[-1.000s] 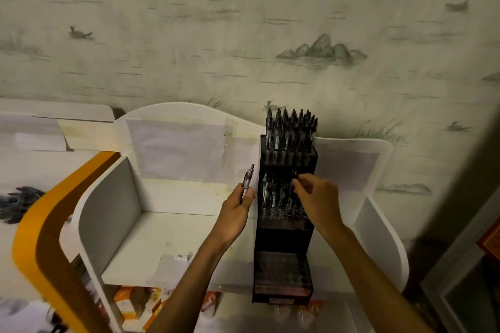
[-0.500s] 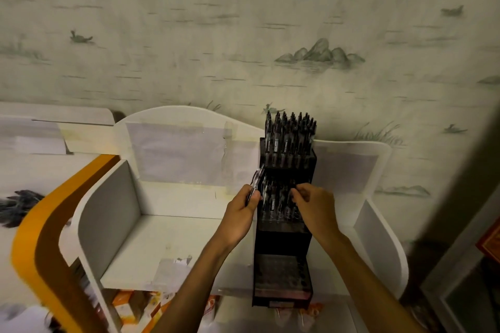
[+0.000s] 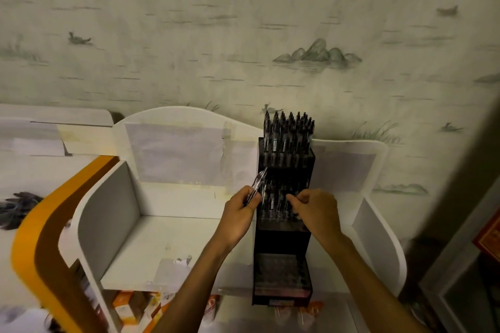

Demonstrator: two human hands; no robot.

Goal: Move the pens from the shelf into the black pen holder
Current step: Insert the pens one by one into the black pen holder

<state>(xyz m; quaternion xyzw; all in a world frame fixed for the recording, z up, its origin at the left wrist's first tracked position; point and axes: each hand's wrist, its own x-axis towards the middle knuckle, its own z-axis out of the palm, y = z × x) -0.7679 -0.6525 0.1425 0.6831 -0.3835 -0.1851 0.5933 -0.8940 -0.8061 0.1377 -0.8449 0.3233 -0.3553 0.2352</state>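
Note:
A tall black tiered pen holder (image 3: 282, 240) stands on the white shelf (image 3: 162, 246). Its top tier is packed with several dark pens (image 3: 288, 132), and its middle tier holds several more. My left hand (image 3: 239, 213) pinches a clear dark pen (image 3: 257, 182) that leans against the holder's left edge at the middle tier. At the front of that same tier my right hand (image 3: 318, 211) has its fingers curled among the pens; whether it grips one is hidden. The bottom tier looks empty.
The shelf has curved white side walls and a white back panel (image 3: 184, 149) against patterned wallpaper. An orange-edged unit (image 3: 32, 238) stands at the left, with a dark heap of pens (image 3: 16, 205) beyond it. Orange boxes (image 3: 130, 305) sit below the shelf.
My left hand has carried the pen rightward from open air over the shelf to the holder's left edge. My right hand has dropped slightly along the middle tier.

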